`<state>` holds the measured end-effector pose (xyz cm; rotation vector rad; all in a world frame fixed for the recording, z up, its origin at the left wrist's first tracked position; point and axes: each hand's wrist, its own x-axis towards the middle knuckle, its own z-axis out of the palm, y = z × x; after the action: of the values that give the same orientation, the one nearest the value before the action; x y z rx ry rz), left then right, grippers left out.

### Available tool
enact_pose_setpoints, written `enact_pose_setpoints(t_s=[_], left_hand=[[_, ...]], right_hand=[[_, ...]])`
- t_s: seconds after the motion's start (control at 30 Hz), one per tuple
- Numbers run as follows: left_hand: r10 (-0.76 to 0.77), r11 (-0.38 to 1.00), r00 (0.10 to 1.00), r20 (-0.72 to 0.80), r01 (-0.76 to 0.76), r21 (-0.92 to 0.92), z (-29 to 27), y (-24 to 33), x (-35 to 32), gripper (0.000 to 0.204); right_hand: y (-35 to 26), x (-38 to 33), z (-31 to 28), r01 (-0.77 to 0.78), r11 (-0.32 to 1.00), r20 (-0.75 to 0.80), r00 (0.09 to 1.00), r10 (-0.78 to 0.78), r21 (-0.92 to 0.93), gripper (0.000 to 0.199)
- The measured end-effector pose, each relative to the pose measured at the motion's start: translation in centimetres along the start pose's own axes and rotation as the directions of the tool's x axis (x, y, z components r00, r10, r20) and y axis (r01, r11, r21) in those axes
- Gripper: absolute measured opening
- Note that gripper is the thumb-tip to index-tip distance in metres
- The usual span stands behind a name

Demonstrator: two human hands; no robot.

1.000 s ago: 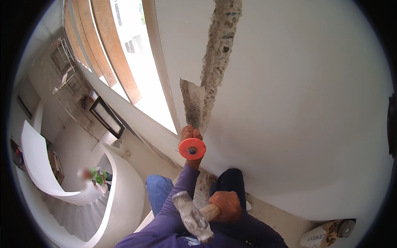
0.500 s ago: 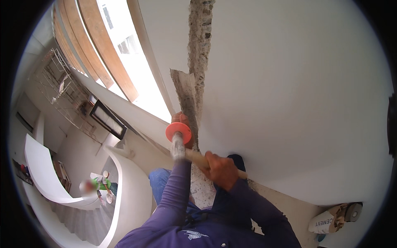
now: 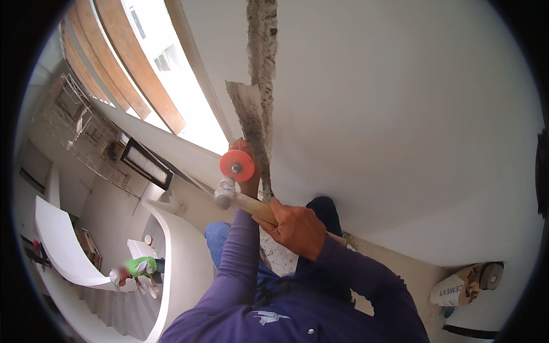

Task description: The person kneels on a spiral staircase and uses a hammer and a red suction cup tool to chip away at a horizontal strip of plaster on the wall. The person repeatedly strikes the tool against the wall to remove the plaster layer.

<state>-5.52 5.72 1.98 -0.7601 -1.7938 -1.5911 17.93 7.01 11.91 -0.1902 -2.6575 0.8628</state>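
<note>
My left hand [image 3: 247, 151] is closed round a chisel, and a round orange-red hand guard [image 3: 244, 159] covers much of that grip. The chisel's steel end [image 3: 235, 167] shows in the middle of the guard. My right hand [image 3: 300, 230] is wrapped round the wooden handle of a hammer [image 3: 257, 208]. Its dusty grey head [image 3: 225, 193] hangs just below the guard, apart from the chisel's end. Beyond my left hand, a rough groove [image 3: 266, 103] runs up the white wall, with a bare scraped patch [image 3: 247, 111] beside it. My left hand hides the chisel's tip.
A window opening with wooden slats [image 3: 137, 57] lies at the upper left. Below on the left, a curved white parapet [image 3: 167, 246] borders stairs [image 3: 117, 306], where a co-worker in green [image 3: 142, 266] bends over. A torn paper cement bag [image 3: 452, 290] stands at the lower right.
The hammer head has come off the chisel's end and drawn back toward me and left. My view has shifted slightly; the co-worker below has bent differently.
</note>
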Motion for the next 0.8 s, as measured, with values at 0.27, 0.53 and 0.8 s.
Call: enact_pose_setpoints(t_s=[0.27,0.53,0.8], left_hand=[[-0.152,0.975,0.988,-0.027,0.145,-0.168,0.4,1.2,0.4,0.03],[-0.033,0.996,0.999,0.029,0.035,-0.077,-0.1,-0.3,0.3,0.029],[0.018,0.993,1.0,-0.003,-0.018,-0.117,-0.9,-0.5,-0.1,0.026]], right_hand=[[2.6,1.1,0.3,0.273,0.96,-0.149,0.948,-0.28,-0.066,0.027],[-5.5,-2.1,-2.4,0.501,0.865,-0.289,0.83,-0.477,0.012,0.027],[-2.2,-0.2,-0.9,0.123,0.989,-0.053,0.992,-0.119,0.087,0.04]])
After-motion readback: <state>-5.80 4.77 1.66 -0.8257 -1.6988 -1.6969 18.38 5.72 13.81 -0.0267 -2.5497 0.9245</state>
